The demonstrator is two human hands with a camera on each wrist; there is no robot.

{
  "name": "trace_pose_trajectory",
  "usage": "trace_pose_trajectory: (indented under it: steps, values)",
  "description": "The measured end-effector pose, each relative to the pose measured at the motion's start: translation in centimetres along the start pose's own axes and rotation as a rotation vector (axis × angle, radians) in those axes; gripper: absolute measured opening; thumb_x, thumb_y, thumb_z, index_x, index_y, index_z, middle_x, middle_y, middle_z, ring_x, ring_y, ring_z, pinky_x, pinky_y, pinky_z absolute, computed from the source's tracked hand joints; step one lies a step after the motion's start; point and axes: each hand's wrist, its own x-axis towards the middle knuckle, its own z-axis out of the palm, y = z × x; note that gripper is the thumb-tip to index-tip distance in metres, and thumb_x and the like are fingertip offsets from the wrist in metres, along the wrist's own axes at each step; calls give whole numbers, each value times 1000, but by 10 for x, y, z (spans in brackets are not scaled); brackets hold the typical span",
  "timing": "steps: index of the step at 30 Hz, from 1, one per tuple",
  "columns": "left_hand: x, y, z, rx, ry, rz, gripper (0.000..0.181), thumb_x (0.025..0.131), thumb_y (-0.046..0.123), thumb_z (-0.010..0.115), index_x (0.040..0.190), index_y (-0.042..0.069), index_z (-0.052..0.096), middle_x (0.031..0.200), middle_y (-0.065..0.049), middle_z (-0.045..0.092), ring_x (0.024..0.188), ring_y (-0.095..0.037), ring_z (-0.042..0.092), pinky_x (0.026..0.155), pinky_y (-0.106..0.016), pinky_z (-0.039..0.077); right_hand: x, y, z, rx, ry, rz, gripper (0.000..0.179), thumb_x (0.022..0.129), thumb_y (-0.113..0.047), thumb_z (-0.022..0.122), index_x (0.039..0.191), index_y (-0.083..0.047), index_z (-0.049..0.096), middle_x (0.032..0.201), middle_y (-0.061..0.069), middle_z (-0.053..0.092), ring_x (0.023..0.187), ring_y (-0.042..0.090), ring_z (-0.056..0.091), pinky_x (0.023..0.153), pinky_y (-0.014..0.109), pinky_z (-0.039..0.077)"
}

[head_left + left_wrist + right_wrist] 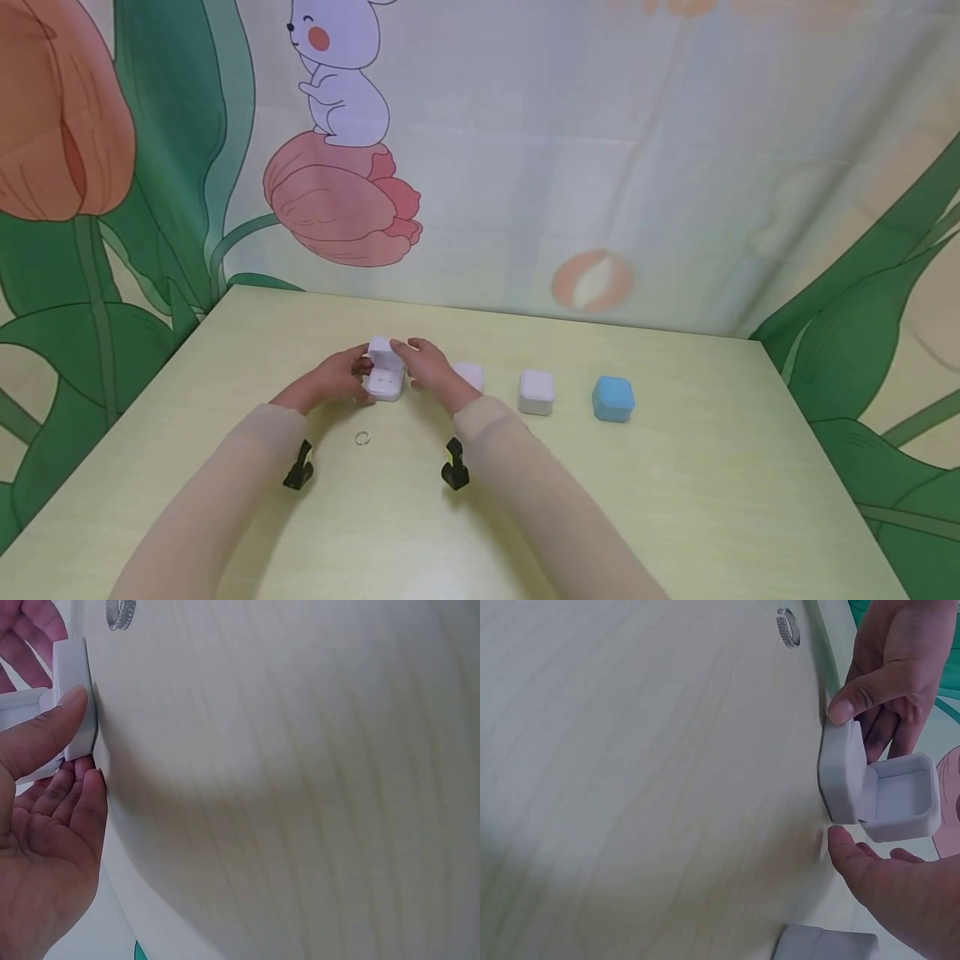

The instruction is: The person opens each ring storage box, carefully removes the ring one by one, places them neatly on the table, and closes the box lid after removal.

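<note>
A white ring box (385, 385) stands on the table with its hinged lid raised, showing a slotted cushion inside. My left hand (336, 379) grips the box from the left; in the left wrist view its thumb lies against the base (73, 667), with the other fingers around the side. On the opposite side is my right hand (429, 367), its fingers extended close to the lid (904, 795) and base. A silver ring (784, 631) with a textured, sparkling band lies on the table in front of the box.
To the right stand two more white boxes, one partly behind the right wrist (470, 375) and one in plain sight (536, 392). A light blue box (613, 398) is farther right. Behind the pale wooden table (712, 500) hangs a printed curtain (525, 167).
</note>
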Motion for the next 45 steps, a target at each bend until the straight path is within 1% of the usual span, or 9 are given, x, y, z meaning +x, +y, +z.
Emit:
trace_pose_trajectory:
  steps: [5, 8, 9, 10, 18, 26, 34, 39, 45]
  values:
    - [0, 0, 0, 12, 1, 0, 99, 87, 1, 76, 162, -4, 11, 161, -32, 33, 150, -47, 35, 126, -56, 29, 7, 5, 1, 33, -22, 8, 72, 104, -51, 48, 157, -4, 36, 160, 19, 45, 139, 36, 56, 111, 48, 52]
    - [0, 0, -1, 9, 5, -11, 98, 87, 1, 75, 162, -3, 12, 162, -31, 33, 151, -47, 35, 127, -56, 27, 6, 5, 1, 55, -23, 6, 69, 105, -49, 48, 156, -3, 39, 159, 19, 46, 140, 36, 55, 114, 49, 49]
    - [1, 0, -1, 16, 4, -13, 98, 87, 2, 75, 162, -3, 12, 162, -31, 33, 151, -47, 35, 127, -57, 27, 4, 5, 2, 67, -21, 15, 67, 106, -46, 47, 156, -2, 38, 160, 18, 45, 142, 36, 53, 118, 50, 45]
    - [1, 1, -1, 14, 4, -17, 98, 87, 2, 75, 162, -3, 12, 162, -31, 34, 151, -47, 35, 127, -57, 27, 4, 5, 2, 75, -19, 16, 66, 106, -45, 47, 156, -2, 40, 159, 18, 46, 143, 35, 53, 118, 50, 45]
    - [0, 2, -1, 12, 3, -19, 98, 87, 1, 75, 162, -3, 12, 162, -31, 34, 151, -47, 35, 127, -57, 26, 0, 6, 4, 91, 17, 6, 63, 106, -44, 50, 151, -1, 47, 155, 17, 53, 139, 34, 57, 116, 49, 47]
    - [1, 1, 2, 11, -3, 3, 98, 87, 0, 75, 162, -4, 12, 161, -32, 35, 149, -47, 38, 126, -56, 29, 2, 8, 6, 48, 49, 22, 60, 106, -43, 51, 148, 0, 48, 150, 19, 55, 134, 33, 59, 112, 47, 51]
    - [2, 2, 2, 32, -1, -7, 98, 87, 1, 75, 162, -3, 12, 161, -31, 35, 150, -46, 37, 126, -56, 30, -1, 4, 4, 34, 16, 18, 58, 107, -38, 50, 149, 1, 44, 151, 20, 53, 137, 34, 57, 113, 47, 50]
    - [-2, 1, 2, 30, 6, 8, 98, 85, 1, 77, 161, -5, 15, 160, -32, 37, 149, -46, 38, 125, -52, 33, -1, 8, 3, 7, 6, -10, 56, 107, -37, 50, 148, 1, 45, 150, 20, 54, 135, 34, 58, 111, 46, 51]
    - [-4, 0, 0, 11, 4, 15, 96, 87, 0, 75, 161, -5, 15, 161, -32, 35, 151, -46, 35, 126, -53, 31, 1, 14, 5, -45, 9, -76, 53, 107, -36, 51, 145, 0, 48, 147, 19, 57, 131, 32, 60, 106, 43, 54]
